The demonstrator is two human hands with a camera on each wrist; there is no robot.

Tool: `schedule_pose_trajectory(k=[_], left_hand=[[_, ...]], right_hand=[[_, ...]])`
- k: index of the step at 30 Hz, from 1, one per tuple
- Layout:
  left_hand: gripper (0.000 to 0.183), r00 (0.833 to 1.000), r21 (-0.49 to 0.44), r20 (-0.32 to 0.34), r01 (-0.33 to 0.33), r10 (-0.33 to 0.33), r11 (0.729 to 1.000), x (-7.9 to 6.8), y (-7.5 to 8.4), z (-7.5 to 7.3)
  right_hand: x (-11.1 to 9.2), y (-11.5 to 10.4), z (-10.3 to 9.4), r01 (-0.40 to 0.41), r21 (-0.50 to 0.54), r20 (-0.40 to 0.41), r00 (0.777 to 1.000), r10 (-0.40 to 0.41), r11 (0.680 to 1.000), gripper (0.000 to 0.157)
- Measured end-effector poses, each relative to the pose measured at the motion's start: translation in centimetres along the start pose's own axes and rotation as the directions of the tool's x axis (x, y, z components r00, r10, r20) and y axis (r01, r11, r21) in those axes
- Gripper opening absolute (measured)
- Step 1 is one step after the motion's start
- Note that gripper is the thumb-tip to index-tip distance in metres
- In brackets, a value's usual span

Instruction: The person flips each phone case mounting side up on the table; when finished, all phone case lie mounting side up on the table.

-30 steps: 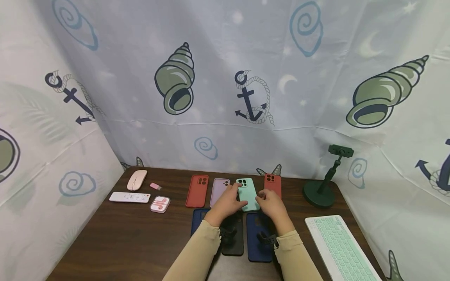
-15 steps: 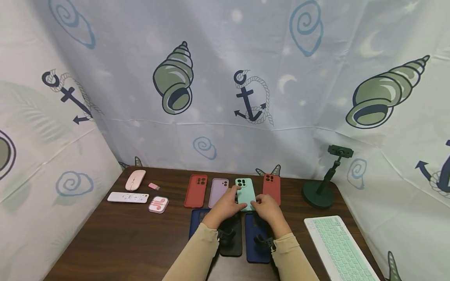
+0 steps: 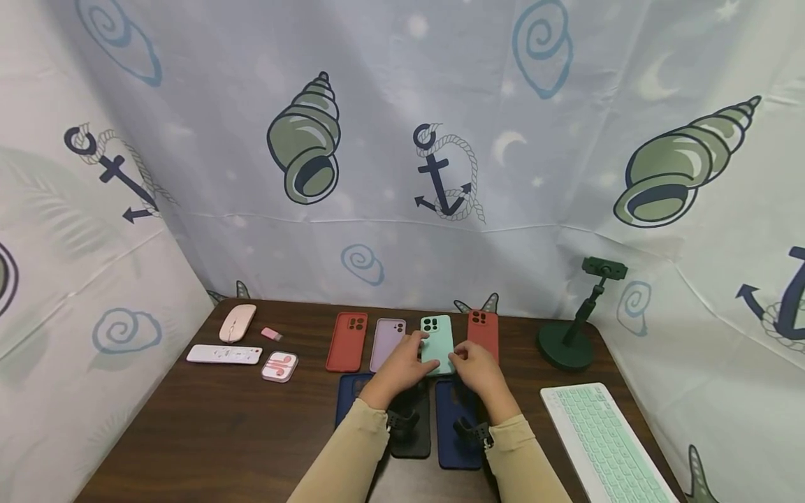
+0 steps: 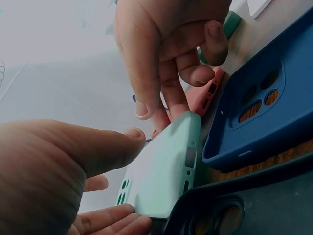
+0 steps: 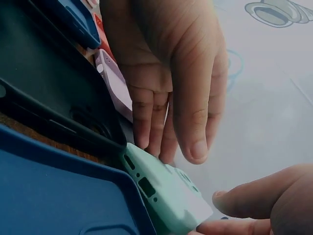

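Note:
A mint green phone case (image 3: 442,344) lies camera end away from me in the back row, between a lavender case (image 3: 384,344) and a red case (image 3: 483,330). My left hand (image 3: 405,361) is at its left side, fingers extended along the edge and thumb over the back. At the opposite edge is my right hand (image 3: 476,365), fingertips touching the side. In the left wrist view the thumb stands off the mint case (image 4: 161,169). A black case (image 3: 415,436) and a dark blue case (image 3: 458,447) lie below my wrists, partly hidden by them.
Another red case (image 3: 343,346) and another blue case (image 3: 347,395) lie to the left. Farther left are a mouse (image 3: 237,323), white remote (image 3: 224,354), pink USB stick (image 3: 272,334) and boxed earphones (image 3: 279,366). A keyboard (image 3: 597,426) and green stand (image 3: 564,346) are at right.
The mint case has turned a little, its near end swinging left, so it lies straighter. My right hand has shifted slightly left with it; the left hand stays at its side.

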State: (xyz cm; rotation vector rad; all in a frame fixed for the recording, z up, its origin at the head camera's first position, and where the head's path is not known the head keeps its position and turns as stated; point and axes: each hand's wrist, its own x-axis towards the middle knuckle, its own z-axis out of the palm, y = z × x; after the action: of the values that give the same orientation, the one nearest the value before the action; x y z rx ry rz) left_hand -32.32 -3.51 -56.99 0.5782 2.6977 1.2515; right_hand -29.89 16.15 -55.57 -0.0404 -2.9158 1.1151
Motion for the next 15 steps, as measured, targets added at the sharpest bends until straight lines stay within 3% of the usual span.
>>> schedule_pose_trajectory(k=[6,15], left_hand=[[0.067,1.000,-0.030,0.009,-0.011,0.011,0.999,0.1,-0.1,-0.1],[0.071,0.996,-0.052,0.053,-0.067,0.070,0.996,0.1,0.2,-0.1]], right_hand=[[-0.1,-0.3,-0.3,0.007,0.050,-0.013,1.000,-0.007,0.999,0.028],[-0.3,-1.1,-0.7,0.095,0.084,-0.068,0.994,-0.089,0.992,0.031]])
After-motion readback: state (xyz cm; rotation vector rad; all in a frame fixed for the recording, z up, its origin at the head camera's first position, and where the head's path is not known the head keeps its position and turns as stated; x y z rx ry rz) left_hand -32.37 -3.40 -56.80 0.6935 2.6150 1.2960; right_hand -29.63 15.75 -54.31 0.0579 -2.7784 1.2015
